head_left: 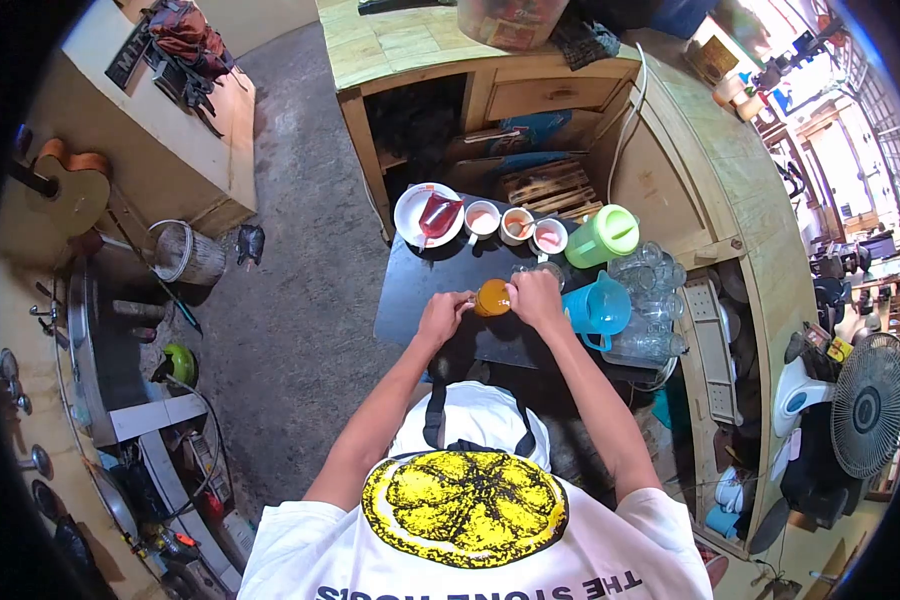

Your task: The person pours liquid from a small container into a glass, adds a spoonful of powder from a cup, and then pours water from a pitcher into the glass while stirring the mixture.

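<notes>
A glass of orange drink [491,300] stands at the near edge of the dark table [410,290], between my two hands. My left hand [446,314] is closed at its left side, fingertips on what looks like its handle. On the opposite side, my right hand [536,298] grips it with bent fingers. Just behind my right hand, another clear glass [550,270] is partly hidden. A blue pitcher [598,305] is close by on the right. Three white cups [482,219] line the back beside a white bowl [406,213] with a red packet [440,215] in it.
A green lidded pitcher [602,237] and several upturned clear glasses [652,290] crowd the table's right side. Wooden cabinets [670,180] border the back and right. A fan [870,405] is at far right; a bucket [187,253] sits on the floor at left.
</notes>
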Tool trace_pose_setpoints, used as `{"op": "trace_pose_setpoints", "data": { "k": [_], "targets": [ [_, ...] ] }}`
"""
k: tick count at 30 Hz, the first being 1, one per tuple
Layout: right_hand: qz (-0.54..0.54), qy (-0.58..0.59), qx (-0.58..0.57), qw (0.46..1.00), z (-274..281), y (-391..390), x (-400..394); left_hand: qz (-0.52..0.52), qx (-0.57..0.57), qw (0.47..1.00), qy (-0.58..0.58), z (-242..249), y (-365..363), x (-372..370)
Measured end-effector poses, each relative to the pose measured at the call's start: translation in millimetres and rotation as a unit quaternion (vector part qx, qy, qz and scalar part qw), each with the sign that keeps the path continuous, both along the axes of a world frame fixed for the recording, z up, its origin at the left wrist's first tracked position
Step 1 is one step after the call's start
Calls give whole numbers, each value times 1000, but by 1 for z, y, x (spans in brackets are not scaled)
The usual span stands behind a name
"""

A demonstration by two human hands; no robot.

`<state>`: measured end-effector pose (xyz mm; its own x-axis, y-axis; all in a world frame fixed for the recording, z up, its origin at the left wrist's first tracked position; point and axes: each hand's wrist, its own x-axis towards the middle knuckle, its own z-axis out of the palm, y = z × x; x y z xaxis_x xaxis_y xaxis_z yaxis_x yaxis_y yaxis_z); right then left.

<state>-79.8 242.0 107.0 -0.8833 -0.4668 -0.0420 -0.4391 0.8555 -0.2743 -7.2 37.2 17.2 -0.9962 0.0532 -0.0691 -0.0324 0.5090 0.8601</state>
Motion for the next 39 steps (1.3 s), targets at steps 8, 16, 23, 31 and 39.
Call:
{"op": "trace_pose_setpoints", "data": {
  "k": [8,16,23,31,39],
  "targets": [
    [-10,-46,-42,998,-1,0,-2,-8,-18,1000,-5,6,0,-2],
    [27,-77,-29,996,-1,0,-1,-9,-20,1000,1,6,-1,0],
    [44,-82,8,996,0,-3,-2,-3,-12,1000,15,-3,0,-1],
    [10,-40,12,999,0,-2,-5,7,-22,1000,-13,-7,2,0],
    [10,-5,14,1000,7,-9,-4,6,-21,1000,-16,-7,1,0]
  ]
}}
